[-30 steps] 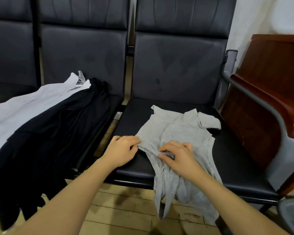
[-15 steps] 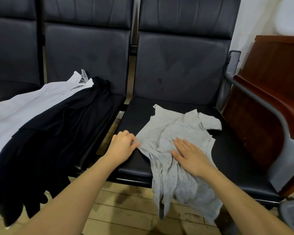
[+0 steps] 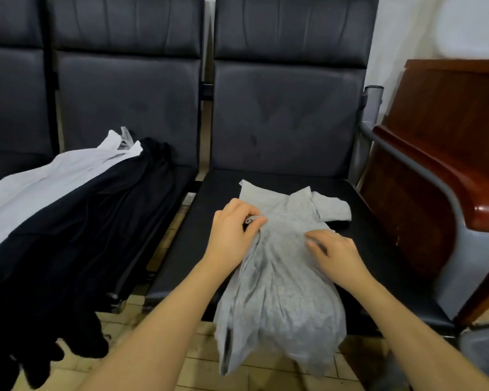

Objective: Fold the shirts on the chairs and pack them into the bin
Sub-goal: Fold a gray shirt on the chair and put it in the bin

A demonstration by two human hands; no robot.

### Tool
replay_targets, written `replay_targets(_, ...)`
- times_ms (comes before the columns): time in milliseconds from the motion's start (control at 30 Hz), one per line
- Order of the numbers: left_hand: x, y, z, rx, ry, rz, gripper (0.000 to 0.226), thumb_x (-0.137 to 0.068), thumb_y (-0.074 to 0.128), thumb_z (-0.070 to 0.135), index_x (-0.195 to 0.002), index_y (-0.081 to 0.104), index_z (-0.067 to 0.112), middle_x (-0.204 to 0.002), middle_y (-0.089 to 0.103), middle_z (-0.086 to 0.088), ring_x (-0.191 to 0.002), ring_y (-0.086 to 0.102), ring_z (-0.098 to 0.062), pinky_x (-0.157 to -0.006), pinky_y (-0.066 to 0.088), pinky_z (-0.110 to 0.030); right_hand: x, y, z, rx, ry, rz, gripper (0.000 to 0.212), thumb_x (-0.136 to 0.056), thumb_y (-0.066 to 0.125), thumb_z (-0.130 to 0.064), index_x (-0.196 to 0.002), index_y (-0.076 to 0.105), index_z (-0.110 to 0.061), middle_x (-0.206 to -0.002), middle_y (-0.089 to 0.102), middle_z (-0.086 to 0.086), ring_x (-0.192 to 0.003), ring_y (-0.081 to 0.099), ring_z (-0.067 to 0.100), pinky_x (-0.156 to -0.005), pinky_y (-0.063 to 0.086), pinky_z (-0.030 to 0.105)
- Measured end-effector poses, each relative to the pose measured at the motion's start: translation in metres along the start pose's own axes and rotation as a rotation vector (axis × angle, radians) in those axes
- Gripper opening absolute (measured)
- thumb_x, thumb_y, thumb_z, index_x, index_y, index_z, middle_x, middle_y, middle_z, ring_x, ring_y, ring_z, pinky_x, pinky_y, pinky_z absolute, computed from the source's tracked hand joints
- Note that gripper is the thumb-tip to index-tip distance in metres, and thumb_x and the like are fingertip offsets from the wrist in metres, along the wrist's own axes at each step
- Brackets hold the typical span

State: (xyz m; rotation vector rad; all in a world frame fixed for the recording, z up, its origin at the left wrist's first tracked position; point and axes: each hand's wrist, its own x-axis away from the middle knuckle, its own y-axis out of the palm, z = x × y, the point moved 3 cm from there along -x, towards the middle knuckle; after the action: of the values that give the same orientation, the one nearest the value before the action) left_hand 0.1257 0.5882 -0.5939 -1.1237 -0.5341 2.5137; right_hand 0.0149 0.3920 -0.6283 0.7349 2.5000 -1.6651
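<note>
A grey shirt (image 3: 283,277) lies on the right black chair seat (image 3: 378,249), its lower part hanging over the front edge. My left hand (image 3: 232,235) pinches the shirt's left edge and has carried it inward over the body. My right hand (image 3: 336,252) rests on the middle of the shirt with its fingers bent against the cloth. A black shirt (image 3: 76,235) and a white shirt (image 3: 40,187) lie spread over the chairs to the left. At the bottom right corner shows part of a grey bin (image 3: 483,354).
A brown wooden chair (image 3: 449,170) with a curved armrest stands close on the right. Black seat backs (image 3: 285,114) rise behind. A gap with metal frame separates the two seats, and pale wood flooring (image 3: 187,373) lies below.
My left hand has drawn the shirt's left edge to the right, over the body. My right hand has shifted slightly up and right on the cloth, its fingers bending.
</note>
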Motion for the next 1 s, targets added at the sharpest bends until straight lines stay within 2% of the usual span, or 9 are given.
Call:
replay_targets(100, -0.004, 0.030, 0.012, -0.029, 0.051, -0.029, 0.012, -0.088, 0.062, 0.023, -0.082, 0.063, 0.013, -0.084, 0.059, 0.007, -0.080, 0.056, -0.011, -0.077, 0.047, -0.037, 0.003, -0.007, 0.033, 0.096, 0.043, -0.063, 0.031, -0.098, 0.047, -0.031, -0.126, 0.058, -0.025, -0.126, 0.060, -0.010, -0.120, 0.053, 0.012, -0.105, 0.035, 0.038)
replay_targets(233, -0.002, 0.067, 0.025, -0.093, 0.117, -0.070, 0.013, -0.086, 0.062, 0.025, -0.085, 0.065, 0.012, -0.087, 0.066, 0.001, -0.083, 0.061, -0.016, -0.081, 0.046, -0.034, 0.009, -0.014, 0.046, 0.131, 0.065, -0.118, 0.035, -0.101, 0.040, -0.035, -0.134, 0.050, -0.034, -0.139, 0.047, -0.019, -0.132, 0.037, 0.002, -0.101, 0.014, 0.023)
replay_targets(333, 0.006, 0.091, 0.030, -0.035, 0.114, -0.327, 0.011, -0.091, 0.060, 0.021, -0.094, 0.063, 0.011, -0.102, 0.069, -0.004, -0.097, 0.060, -0.019, -0.090, 0.044, -0.035, 0.011, -0.016, 0.044, 0.152, 0.024, -0.098, 0.033, -0.100, 0.043, -0.030, -0.131, 0.052, -0.034, -0.127, 0.053, -0.021, -0.124, 0.039, 0.000, -0.095, 0.012, 0.024)
replay_targets(433, 0.014, 0.106, 0.025, -0.168, 0.114, -0.550, 0.017, -0.095, 0.052, 0.031, -0.102, 0.056, 0.016, -0.104, 0.067, -0.003, -0.095, 0.060, -0.020, -0.080, 0.047, -0.034, 0.015, -0.019, 0.047, 0.051, -0.029, -0.059, 0.028, -0.096, 0.054, -0.021, -0.124, 0.055, -0.026, -0.109, 0.052, -0.020, -0.105, 0.047, -0.004, -0.097, 0.024, 0.023)
replay_targets(533, 0.013, 0.103, 0.021, -0.224, 0.133, -0.506, 0.021, -0.095, 0.052, 0.033, -0.103, 0.057, 0.014, -0.093, 0.067, -0.004, -0.087, 0.059, -0.020, -0.073, 0.045, -0.033, 0.019, -0.023, 0.052, 0.015, -0.053, -0.005, 0.018, -0.093, 0.058, -0.019, -0.111, 0.059, -0.023, -0.103, 0.057, -0.016, -0.095, 0.052, -0.002, -0.097, 0.034, 0.029)
replay_targets(633, 0.012, 0.095, 0.018, -0.230, 0.140, -0.477, 0.021, -0.096, 0.052, 0.033, -0.103, 0.057, 0.015, -0.084, 0.064, -0.004, -0.080, 0.054, -0.016, -0.067, 0.040, -0.026, 0.022, -0.024, 0.052, 0.186, -0.108, -0.005, 0.017, -0.095, 0.054, -0.031, -0.110, 0.062, -0.032, -0.107, 0.058, -0.019, -0.096, 0.050, 0.002, -0.083, 0.020, 0.023)
replay_targets(733, 0.013, 0.090, 0.014, -0.217, 0.119, -0.468, 0.020, -0.095, 0.053, 0.031, -0.101, 0.058, 0.013, -0.079, 0.063, -0.003, -0.073, 0.050, -0.012, -0.055, 0.030, -0.017, 0.024, -0.028, 0.049, 0.289, -0.121, 0.010, 0.019, -0.096, 0.049, -0.041, -0.103, 0.066, -0.034, -0.102, 0.057, -0.020, -0.099, 0.045, 0.004, -0.082, 0.015, 0.026)
replay_targets(833, 0.013, 0.088, 0.013, -0.200, 0.087, -0.476, 0.018, -0.096, 0.052, 0.029, -0.101, 0.058, 0.013, -0.077, 0.063, -0.003, -0.069, 0.047, -0.010, -0.053, 0.030, -0.014, 0.022, -0.032, 0.045, 0.346, -0.067, 0.030, 0.024, -0.094, 0.050, -0.045, -0.089, 0.068, -0.031, -0.093, 0.057, -0.016, -0.098, 0.044, 0.007, -0.084, 0.014, 0.028)
replay_targets(1000, 0.015, 0.088, 0.013, -0.198, 0.075, -0.481, 0.017, -0.095, 0.052, 0.031, -0.099, 0.058, 0.016, -0.078, 0.062, -0.002, -0.071, 0.047, -0.009, -0.057, 0.030, -0.021, 0.023, -0.032, 0.040, 0.310, 0.012, -0.008, 0.012, -0.090, 0.059, -0.044, -0.091, 0.068, -0.036, -0.091, 0.057, -0.015, -0.095, 0.040, 0.006, -0.082, 0.011, 0.028)
